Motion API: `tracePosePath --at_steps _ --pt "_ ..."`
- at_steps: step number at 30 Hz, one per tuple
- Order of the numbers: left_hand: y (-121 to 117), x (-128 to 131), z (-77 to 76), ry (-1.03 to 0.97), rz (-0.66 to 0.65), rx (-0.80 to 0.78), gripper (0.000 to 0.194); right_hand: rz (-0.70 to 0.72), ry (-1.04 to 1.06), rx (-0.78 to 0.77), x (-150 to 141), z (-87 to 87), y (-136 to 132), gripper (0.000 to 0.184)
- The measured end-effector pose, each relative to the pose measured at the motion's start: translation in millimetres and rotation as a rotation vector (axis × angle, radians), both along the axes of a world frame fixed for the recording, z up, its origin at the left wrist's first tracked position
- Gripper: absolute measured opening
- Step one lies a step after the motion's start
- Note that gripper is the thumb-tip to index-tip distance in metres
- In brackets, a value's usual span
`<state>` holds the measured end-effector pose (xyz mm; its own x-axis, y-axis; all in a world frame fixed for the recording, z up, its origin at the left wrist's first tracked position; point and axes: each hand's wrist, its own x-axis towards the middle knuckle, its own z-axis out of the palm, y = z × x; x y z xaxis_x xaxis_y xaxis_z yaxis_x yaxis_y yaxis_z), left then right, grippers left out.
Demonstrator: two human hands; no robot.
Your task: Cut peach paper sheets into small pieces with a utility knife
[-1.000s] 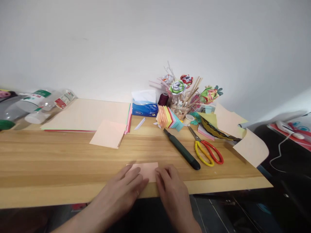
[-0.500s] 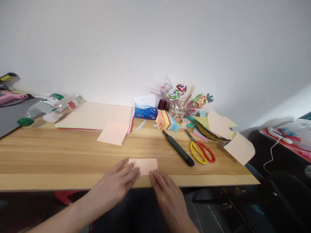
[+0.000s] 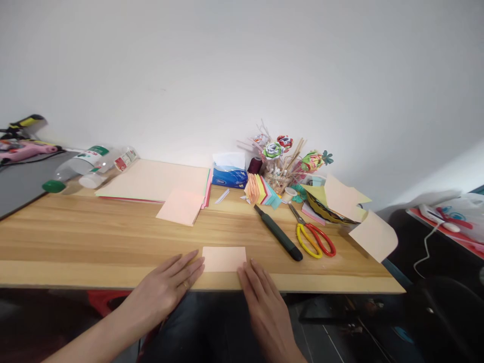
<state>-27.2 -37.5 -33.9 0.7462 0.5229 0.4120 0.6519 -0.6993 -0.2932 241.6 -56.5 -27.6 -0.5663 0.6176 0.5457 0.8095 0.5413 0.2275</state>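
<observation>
A pale pink rectangle of paper (image 3: pixel 224 259), which looks folded, lies flat near the front edge of the wooden table (image 3: pixel 113 252). My left hand (image 3: pixel 166 285) rests at its left side, fingers stretched out and the tips at the paper's left edge. On the other side my right hand (image 3: pixel 264 302) lies with extended fingers, their tips touching the lower right corner. Neither hand grips anything. Farther back is a small stack of pink square sheets (image 3: pixel 181 206), partly over a pile of large coloured paper (image 3: pixel 155 179).
To the right lie a dark green cutter-like tool (image 3: pixel 279 233) and scissors (image 3: pixel 312 234) with yellow and red handles. Behind are a tissue pack (image 3: pixel 229 174), folded coloured papers (image 3: pixel 260 189) and paper flowers (image 3: pixel 274 149). Plastic bottles (image 3: pixel 81 164) lie at left; a curled sheet (image 3: pixel 374 234) overhangs at right.
My left hand has slid leftward off the paper to its left edge, uncovering more of it. My right hand stays by the right corner, its fingers flatter. The camera view has shifted.
</observation>
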Motion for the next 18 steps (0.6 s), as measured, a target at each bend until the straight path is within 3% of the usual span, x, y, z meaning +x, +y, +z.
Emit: tracePosePath --at_steps 5,10,18 --pt "-0.9 3.3 0.9 -0.057 -0.016 -0.062 0.042 -0.061 0.095 -0.129 -16.5 3.7 -6.1 0.046" --pt "-4.2 4.7 2.7 -0.054 -0.011 -0.093 0.044 0.039 0.113 -0.247 -42.8 1.4 -9.0 0.055" --pt "0.2 1.3 -3.9 -0.066 -0.02 -0.066 0.04 -0.047 0.128 -0.284 -5.3 8.9 -11.9 0.056"
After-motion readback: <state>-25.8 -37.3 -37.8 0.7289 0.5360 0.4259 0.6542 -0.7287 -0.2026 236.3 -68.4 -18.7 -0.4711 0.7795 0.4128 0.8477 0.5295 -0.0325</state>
